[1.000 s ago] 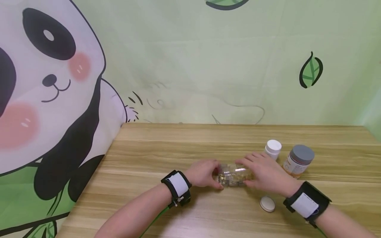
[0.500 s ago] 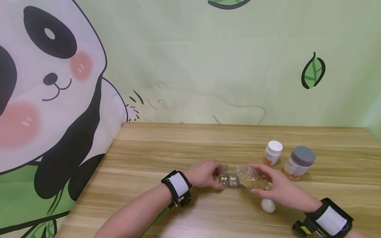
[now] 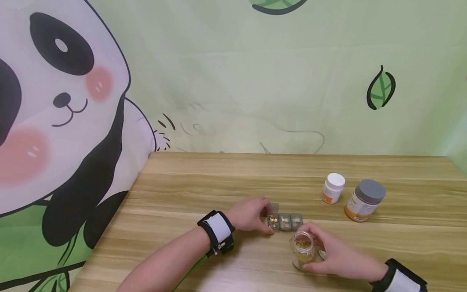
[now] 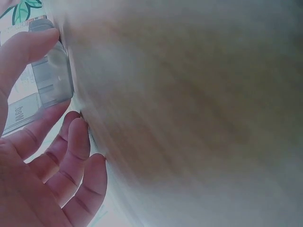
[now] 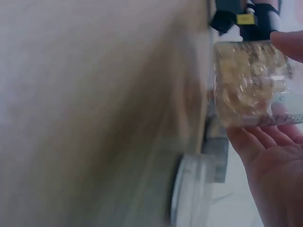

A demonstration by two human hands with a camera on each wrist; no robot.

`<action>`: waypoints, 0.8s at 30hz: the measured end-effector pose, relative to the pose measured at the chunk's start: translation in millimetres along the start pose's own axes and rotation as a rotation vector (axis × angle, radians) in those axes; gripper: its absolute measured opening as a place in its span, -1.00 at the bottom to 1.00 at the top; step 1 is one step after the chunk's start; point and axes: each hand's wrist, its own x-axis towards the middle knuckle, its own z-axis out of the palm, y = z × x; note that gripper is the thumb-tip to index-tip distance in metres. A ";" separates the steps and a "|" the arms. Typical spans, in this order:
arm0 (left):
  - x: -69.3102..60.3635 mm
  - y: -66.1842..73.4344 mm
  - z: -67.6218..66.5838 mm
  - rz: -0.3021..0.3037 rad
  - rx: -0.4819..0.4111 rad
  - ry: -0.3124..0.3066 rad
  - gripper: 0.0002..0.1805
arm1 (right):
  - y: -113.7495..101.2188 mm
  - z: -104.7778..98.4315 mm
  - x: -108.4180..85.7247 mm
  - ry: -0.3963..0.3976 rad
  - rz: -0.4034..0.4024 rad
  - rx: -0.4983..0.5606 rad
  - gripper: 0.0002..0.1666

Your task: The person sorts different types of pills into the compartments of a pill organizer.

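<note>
A clear pill organizer (image 3: 285,222) lies on the table with small pale pieces in its compartments and its left-end lid raised. My left hand (image 3: 249,215) holds its left end, thumb on one side and fingertips on the other; the left wrist view shows the clear box (image 4: 54,80) between them. In my right hand (image 3: 333,251) is an open clear jar (image 3: 302,254), upright, mouth up, gripped round its side. Yellowish pieces fill part of it, seen closer as the jar (image 5: 251,85) in the right wrist view. Partly hidden behind the jar is a round white lid (image 3: 322,254).
Behind my right hand stand a small white bottle (image 3: 333,188) with a white cap and a larger jar (image 3: 365,200) with a grey lid. The wooden table (image 3: 204,174) ends at a green panda-printed cloth (image 3: 233,81).
My right hand has brought the jar from lying tilted over the organizer to upright, nearer the front edge. The organizer's compartments came into view. My left hand stays in place.
</note>
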 end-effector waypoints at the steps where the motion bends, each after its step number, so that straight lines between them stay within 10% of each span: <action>1: 0.2 -0.3 0.5 -0.002 0.001 0.000 -0.47 | 0.1 1.8 -0.2 -0.018 0.002 0.001 -0.37; 24: -6.0 1.7 -2.5 -0.053 0.032 -0.012 -0.30 | -7.1 7.5 -4.5 -0.083 0.057 -0.177 -0.20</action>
